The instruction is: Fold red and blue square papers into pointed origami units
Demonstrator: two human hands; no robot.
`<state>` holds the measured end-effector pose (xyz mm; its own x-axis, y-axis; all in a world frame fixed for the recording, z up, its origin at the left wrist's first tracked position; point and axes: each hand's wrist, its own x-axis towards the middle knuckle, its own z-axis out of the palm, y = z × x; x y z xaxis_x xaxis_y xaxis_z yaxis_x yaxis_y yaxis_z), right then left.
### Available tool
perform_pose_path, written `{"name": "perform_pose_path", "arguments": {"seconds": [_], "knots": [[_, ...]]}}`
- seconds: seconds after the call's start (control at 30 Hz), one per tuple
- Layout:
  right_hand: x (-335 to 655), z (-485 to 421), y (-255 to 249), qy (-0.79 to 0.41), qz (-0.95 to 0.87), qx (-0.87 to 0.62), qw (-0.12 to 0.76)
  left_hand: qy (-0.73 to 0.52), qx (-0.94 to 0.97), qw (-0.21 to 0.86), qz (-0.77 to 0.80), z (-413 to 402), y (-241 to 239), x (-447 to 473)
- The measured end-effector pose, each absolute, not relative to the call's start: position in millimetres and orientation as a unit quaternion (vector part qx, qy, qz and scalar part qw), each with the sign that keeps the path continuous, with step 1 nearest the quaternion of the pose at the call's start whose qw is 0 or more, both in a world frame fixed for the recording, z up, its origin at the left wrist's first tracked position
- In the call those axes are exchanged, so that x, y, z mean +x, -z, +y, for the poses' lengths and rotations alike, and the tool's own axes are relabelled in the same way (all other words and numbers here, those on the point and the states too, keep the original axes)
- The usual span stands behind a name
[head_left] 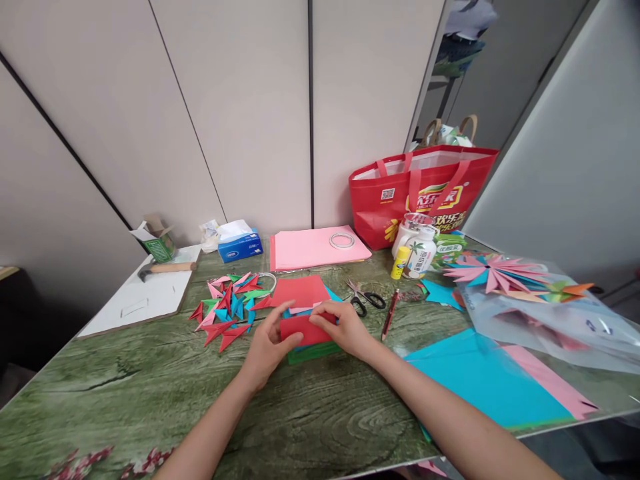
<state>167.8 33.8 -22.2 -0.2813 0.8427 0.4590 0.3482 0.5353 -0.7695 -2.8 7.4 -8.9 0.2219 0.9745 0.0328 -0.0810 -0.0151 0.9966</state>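
Note:
A folded sheet of red paper (300, 331) is held between my two hands near the middle of the table. My left hand (273, 340) grips its left end, thumb in front and fingers behind. At its upper right part, my right hand (345, 327) pinches the paper with thumb and fingers. Beneath and behind it lie more paper sheets, with a red sheet (300, 291) at the back and a green sheet (313, 353) showing at the front. Several folded paper pieces (230, 310) in red, pink, blue and green lie in a heap to the left.
Scissors (367, 298), a pencil (390, 317) and a glue stick (400, 263) lie or stand right of my hands. Pink paper (310, 248), a tissue box (240, 247) and a red bag (370, 207) line the back. Left is a hammer (170, 268); right, blue paper (480, 383).

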Motion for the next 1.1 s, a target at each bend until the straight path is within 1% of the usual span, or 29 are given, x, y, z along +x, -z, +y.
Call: {"name": "perform_pose_path", "arguments": {"seconds": [0.1,0.2,0.3,0.57,0.7,0.8,0.87,0.93,1.03,1.1], "knots": [[168.7,34.7,22.7,-0.273,-0.757,-0.397,0.44,-0.461,0.569,0.563,0.383,7.9,6.9,-4.7],[169.1,35.5,23.8,-0.286,-0.759,-0.392,0.434,-0.418,0.615,0.528,0.411,8.2,7.0,-6.4],[170.0,36.7,24.9,-0.302,-0.755,-0.393,0.429,-0.406,0.639,0.489,0.433,8.0,6.7,-7.1],[172.7,38.2,23.1,-0.312,-0.757,-0.393,0.42,-0.347,0.687,0.456,0.447,7.6,9.5,-10.2],[170.8,37.6,23.2,-0.326,-0.746,-0.394,0.427,-0.357,0.671,0.465,0.454,9.8,12.9,-11.7],[169.2,38.3,24.9,-0.34,-0.718,-0.401,0.457,-0.372,0.661,0.461,0.461,11.6,14.7,-12.0],[168.7,39.2,26.5,-0.372,-0.678,-0.409,0.484,-0.388,0.651,0.457,0.465,12.2,14.8,-11.9],[168.7,39.8,28.0,-0.444,-0.632,-0.399,0.494,-0.405,0.641,0.455,0.468,12.2,13.9,-11.9],[168.9,39.3,29.0,-0.544,-0.594,-0.368,0.465,-0.419,0.634,0.45,0.468,11.7,12.7,-11.9],[168.9,38.1,28.2,-0.558,-0.598,-0.366,0.444,-0.422,0.637,0.447,0.465,11.5,12.8,-11.9]]}}
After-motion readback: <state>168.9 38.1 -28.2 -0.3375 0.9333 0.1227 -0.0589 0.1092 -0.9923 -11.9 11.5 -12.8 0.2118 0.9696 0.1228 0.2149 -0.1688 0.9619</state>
